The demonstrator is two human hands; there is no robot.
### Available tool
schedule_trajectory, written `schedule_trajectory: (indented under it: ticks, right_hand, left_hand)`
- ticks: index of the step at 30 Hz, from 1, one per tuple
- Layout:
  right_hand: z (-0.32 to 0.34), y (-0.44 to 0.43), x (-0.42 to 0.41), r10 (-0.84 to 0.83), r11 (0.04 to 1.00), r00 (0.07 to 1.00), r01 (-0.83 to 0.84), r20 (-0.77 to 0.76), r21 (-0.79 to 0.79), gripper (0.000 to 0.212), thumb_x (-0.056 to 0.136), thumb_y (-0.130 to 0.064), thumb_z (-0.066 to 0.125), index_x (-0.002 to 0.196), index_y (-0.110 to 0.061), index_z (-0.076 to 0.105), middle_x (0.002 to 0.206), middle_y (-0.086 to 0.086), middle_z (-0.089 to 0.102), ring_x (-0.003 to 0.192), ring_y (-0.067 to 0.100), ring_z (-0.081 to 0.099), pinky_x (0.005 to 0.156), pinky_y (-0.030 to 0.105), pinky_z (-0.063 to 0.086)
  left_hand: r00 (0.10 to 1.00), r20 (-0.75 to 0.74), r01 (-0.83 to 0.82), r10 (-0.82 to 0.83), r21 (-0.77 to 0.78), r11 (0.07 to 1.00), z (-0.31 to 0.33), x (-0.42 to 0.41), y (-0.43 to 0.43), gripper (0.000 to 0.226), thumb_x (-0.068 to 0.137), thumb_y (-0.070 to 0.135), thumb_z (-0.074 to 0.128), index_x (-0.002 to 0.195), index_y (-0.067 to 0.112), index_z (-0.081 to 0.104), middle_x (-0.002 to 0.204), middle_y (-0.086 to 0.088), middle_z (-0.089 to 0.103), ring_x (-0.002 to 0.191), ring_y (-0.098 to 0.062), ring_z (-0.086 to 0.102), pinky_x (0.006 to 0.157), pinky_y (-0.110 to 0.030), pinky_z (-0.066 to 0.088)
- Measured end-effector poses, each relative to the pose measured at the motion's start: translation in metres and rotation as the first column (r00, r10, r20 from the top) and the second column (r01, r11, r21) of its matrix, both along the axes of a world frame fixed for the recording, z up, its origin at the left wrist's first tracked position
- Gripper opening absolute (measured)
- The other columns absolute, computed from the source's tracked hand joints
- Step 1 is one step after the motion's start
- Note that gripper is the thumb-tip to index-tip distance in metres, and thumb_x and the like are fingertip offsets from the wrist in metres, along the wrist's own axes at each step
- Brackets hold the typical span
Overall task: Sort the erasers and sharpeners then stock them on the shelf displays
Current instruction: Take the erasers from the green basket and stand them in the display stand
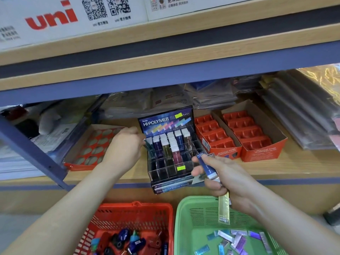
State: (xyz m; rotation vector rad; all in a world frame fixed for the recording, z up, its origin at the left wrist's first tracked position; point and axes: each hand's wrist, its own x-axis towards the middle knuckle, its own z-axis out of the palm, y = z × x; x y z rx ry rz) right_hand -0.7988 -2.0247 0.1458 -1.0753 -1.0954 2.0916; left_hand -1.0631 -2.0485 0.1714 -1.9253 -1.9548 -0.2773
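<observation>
Teal eraser [149, 147] is pinched at the left hand's [125, 146] fingertips, tilted by the display's [165, 121] left column. Blue eraser [203, 164] is gripped in the right hand [222, 176], pointing up-left.

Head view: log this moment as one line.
step: stocking eraser display | left grip: holds teal eraser at its left column | right grip: holds blue eraser, yellow eraser | green basket: loose erasers inside

One view only: head cam, wide-angle, aimed fwd & down at the shelf [276, 168] from close up. Mid-frame & near sits the eraser display [171, 144]; red basket [136, 206] & green basket [179, 218] are cropped at bottom edge, uni sign [51, 17] at top.
</observation>
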Motion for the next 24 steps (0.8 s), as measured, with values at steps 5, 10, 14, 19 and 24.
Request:
schedule_trajectory:
  ticks: [5, 10, 14, 19, 24]
  right_hand:
    - [-0.003, 0.001, -0.002, 0.032, 0.998, 0.998, -0.034, -0.057, -0.046, 0.028, 0.099, -0.018, 0.048, 0.111, -0.001, 0.067, 0.076, 0.008, 0.057, 0.038, 0.009, 0.034, 0.033, 0.016, 0.018]
    - [-0.002, -0.001, -0.001, 0.0, 1.0, 0.999, -0.001, -0.048, -0.023, 0.026, 0.098, -0.016, 0.053, 0.115, 0.001, 0.063, 0.079, 0.01, 0.052, 0.039, 0.008, 0.04, 0.031, 0.016, 0.018]
    - [0.0, -0.001, 0.0, -0.011, 1.0, 0.999, 0.012, -0.042, 0.021, 0.018, 0.095, -0.018, 0.058, 0.106, -0.003, 0.059, 0.081, 0.009, 0.064, 0.037, 0.006, 0.035, 0.032, 0.015, 0.019]
    - [-0.001, 0.0, 0.0, -0.034, 0.999, 0.993, 0.037, -0.112, 0.024, 0.011, 0.093, -0.014, 0.06, 0.1, -0.009, 0.054, 0.094, 0.015, 0.068, 0.036, 0.004, 0.03, 0.033, 0.015, 0.017]
    - [-0.001, 0.001, -0.001, -0.053, 0.999, 0.975, 0.051, -0.218, -0.012, 0.009, 0.087, -0.01, 0.062, 0.089, -0.012, 0.054, 0.076, 0.01, 0.049, 0.038, 0.002, 0.029, 0.03, 0.013, 0.019]
  left_hand:
    - [0.999, -0.039, 0.011, -0.015, -0.099, 0.995, 0.004, 0.009, 0.01, 0.012, 0.081, 0.005, 0.063, 0.091, 0.007, 0.069, 0.087, -0.009, 0.061, 0.084, -0.032, 0.058, 0.065, -0.035, 0.046]
    - [0.991, 0.121, -0.044, 0.048, -0.034, 0.998, -0.012, 0.011, 0.009, 0.011, 0.084, 0.014, 0.067, 0.094, 0.01, 0.068, 0.091, -0.008, 0.066, 0.084, -0.03, 0.062, 0.065, -0.034, 0.046]
    - [0.988, 0.138, -0.065, 0.066, -0.011, 0.998, -0.02, 0.013, 0.008, 0.015, 0.076, 0.006, 0.074, 0.091, 0.004, 0.071, 0.09, -0.011, 0.065, 0.085, -0.035, 0.062, 0.067, -0.034, 0.048]
    - [0.89, 0.449, -0.149, 0.081, 0.118, 0.982, -0.003, 0.051, -0.009, 0.016, 0.09, 0.019, 0.062, 0.101, 0.016, 0.073, 0.092, 0.001, 0.07, 0.079, -0.016, 0.06, 0.07, -0.027, 0.045]
    - [0.265, 0.962, 0.039, 0.06, -0.073, 0.997, -0.001, 0.122, -0.045, 0.006, 0.084, 0.026, 0.07, 0.079, 0.026, 0.066, 0.068, -0.001, 0.07, 0.065, -0.023, 0.066, 0.069, -0.048, 0.056]
